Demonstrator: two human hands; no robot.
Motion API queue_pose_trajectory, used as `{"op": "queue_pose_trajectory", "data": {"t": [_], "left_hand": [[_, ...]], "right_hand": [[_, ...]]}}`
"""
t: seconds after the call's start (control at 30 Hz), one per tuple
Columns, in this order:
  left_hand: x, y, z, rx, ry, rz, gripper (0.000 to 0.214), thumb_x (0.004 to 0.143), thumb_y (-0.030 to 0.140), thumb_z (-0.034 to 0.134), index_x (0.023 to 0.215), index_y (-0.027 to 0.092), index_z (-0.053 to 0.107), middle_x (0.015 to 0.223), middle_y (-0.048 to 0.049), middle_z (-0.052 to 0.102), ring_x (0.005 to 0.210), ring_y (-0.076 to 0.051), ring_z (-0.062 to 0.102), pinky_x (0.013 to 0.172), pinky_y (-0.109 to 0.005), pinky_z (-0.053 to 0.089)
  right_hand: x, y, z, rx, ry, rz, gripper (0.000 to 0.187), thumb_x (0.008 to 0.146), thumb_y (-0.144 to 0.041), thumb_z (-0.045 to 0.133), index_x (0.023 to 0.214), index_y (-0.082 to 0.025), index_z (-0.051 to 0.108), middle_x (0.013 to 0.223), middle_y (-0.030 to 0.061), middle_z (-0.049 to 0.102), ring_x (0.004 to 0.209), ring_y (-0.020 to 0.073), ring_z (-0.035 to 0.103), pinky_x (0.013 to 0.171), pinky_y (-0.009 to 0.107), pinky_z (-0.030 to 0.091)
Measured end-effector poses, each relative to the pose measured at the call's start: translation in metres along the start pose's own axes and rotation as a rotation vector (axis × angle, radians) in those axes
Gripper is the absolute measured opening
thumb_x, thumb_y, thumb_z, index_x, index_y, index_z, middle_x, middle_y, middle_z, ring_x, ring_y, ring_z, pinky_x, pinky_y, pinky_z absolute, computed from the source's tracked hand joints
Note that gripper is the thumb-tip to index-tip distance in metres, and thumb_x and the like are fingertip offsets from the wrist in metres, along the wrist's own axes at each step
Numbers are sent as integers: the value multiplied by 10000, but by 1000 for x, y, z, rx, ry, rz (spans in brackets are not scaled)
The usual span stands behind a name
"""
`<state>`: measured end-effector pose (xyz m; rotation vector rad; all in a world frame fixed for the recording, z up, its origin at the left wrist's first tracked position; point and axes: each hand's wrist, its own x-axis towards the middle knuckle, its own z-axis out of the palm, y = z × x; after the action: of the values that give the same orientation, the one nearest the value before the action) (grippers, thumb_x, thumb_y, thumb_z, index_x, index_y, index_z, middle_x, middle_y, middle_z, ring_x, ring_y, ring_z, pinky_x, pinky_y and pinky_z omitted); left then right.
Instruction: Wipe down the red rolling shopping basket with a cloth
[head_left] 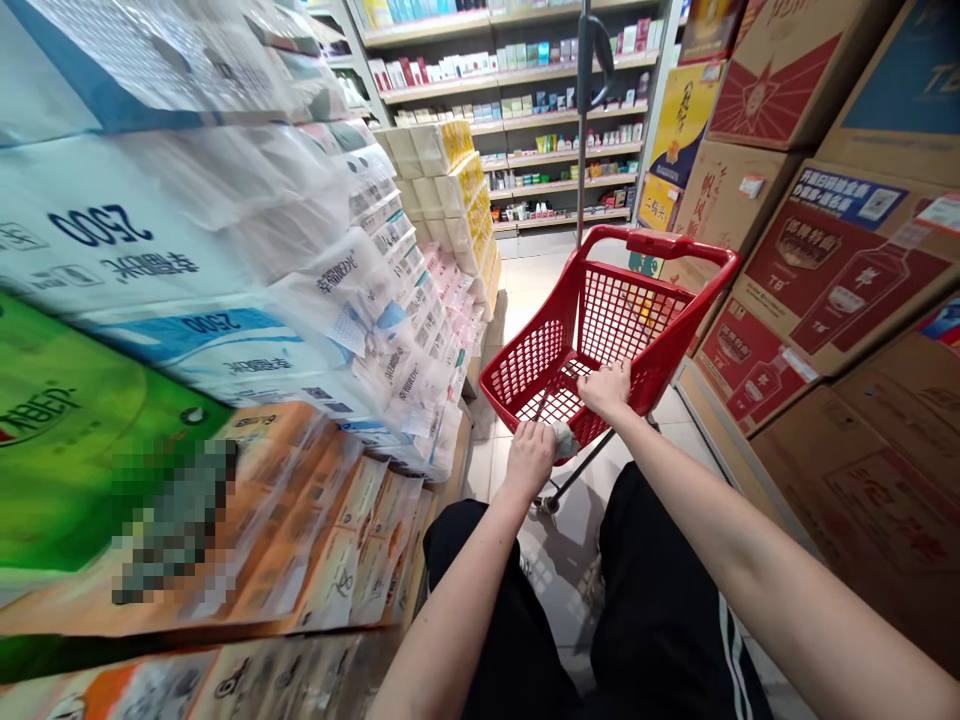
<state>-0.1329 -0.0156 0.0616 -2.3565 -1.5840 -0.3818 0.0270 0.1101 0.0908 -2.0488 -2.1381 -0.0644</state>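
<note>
Head view: looking down a shop aisle.
Red plastic mesh shopping cart [622,315]: standing on the pale tiled floor [525,290], just ahead of the person's black trousers [660,600].
Left hand [529,455]: curling its grip shut at the cart's near edge, beside a pale grey piece [565,440].
Right hand [606,388]: clamping its grip on the near rim.
Left side: plastic-wrapped tissue packs [360,290] leaning in stacks.
Right side: brown and red cardboard boxes [832,270] lining the aisle.
Far end: stocked shelves [555,100] filling the wall.
</note>
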Motion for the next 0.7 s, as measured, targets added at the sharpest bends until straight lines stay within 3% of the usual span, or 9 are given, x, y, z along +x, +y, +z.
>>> {"op": "queue_pose_trajectory", "data": {"t": [0.1, 0.23, 0.4, 0.53, 0.7], "left_hand": [[1, 11, -1, -17, -5, -16, 164, 879, 146, 337, 839, 149, 495, 837, -96, 523, 854, -216, 479, 878, -400, 361], [5, 16, -2, -1, -22, -7, 155, 870, 128, 345, 853, 146, 498, 838, -92, 522, 853, -216, 479, 856, -389, 363], [17, 21, 0, 20, -24, -20, 151, 859, 117, 351, 863, 141, 500, 844, -92, 524, 845, -217, 478, 855, -391, 359], [22, 24, 3, 6, -22, -22, 164, 864, 127, 343, 872, 140, 507, 855, -96, 527, 856, -218, 480, 871, -393, 356], [19, 13, -1, -18, -59, 133, 204, 878, 154, 336, 980, 152, 512, 905, -87, 545, 904, -218, 490, 891, -379, 361]], "right_hand": [[-6, 2, 0, 24, 7, 45, 470, 830, -362, 330, 936, -113, 714, 1021, 177, 634, 1103, 318, 435, 1034, 475, -82], [-15, -3, 1, 108, 78, 108, 418, 800, -309, 373, 1003, -108, 678, 1150, 181, 568, 1183, 322, 364, 1043, 492, -91], [-18, -13, 5, 187, 194, 217, 471, 766, -212, 420, 1216, -99, 502, 1460, 163, 201, 1344, 304, 50, 1052, 493, 33], [-6, -5, 3, 194, 85, 215, 532, 769, -214, 475, 1289, -116, 415, 1492, 158, 64, 1354, 289, -14, 1055, 449, 97], [4, 11, 1, 180, -38, 107, 462, 761, -246, 541, 1219, -196, 508, 1501, 99, 77, 1355, 308, -27, 1053, 442, 138]]}}
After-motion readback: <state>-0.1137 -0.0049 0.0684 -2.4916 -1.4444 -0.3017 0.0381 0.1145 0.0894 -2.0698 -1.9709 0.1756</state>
